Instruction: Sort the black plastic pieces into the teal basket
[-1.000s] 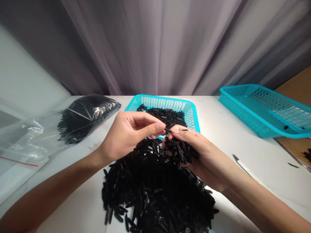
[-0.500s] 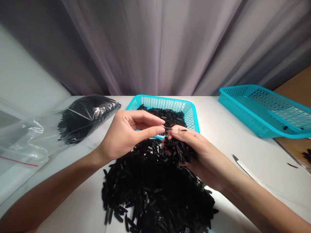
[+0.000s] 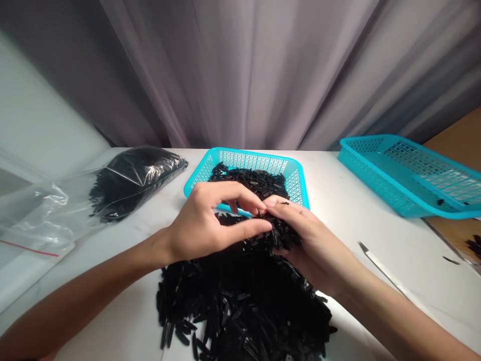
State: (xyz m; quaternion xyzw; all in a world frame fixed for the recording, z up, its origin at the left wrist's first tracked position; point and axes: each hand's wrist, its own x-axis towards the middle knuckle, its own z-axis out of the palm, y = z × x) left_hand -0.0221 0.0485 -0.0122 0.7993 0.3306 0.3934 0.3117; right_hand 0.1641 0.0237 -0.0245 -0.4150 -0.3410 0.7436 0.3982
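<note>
A big heap of small black plastic strips (image 3: 244, 306) lies on the white table (image 3: 112, 331) in front of me. My right hand (image 3: 319, 250) cups a bunch of these black strips (image 3: 281, 234), palm up, fingers curled around them. My left hand (image 3: 210, 223) reaches across to that bunch, thumb and fingers pinched together at the strips by my right fingertips. Just behind the hands stands a turquoise basket (image 3: 296, 173) partly filled with more black strips.
A clear plastic bag of black strips (image 3: 131, 175) lies at the left, with an empty zip bag (image 3: 30, 225) beside it. A second turquoise basket (image 3: 406, 175) sits at the right. A thin blade-like tool (image 3: 379, 263) lies right of my right forearm. Grey curtain behind.
My left hand has moved right and down, from holding a single strip in the air to pinching into the bunch in my right hand. The right hand stays put.
</note>
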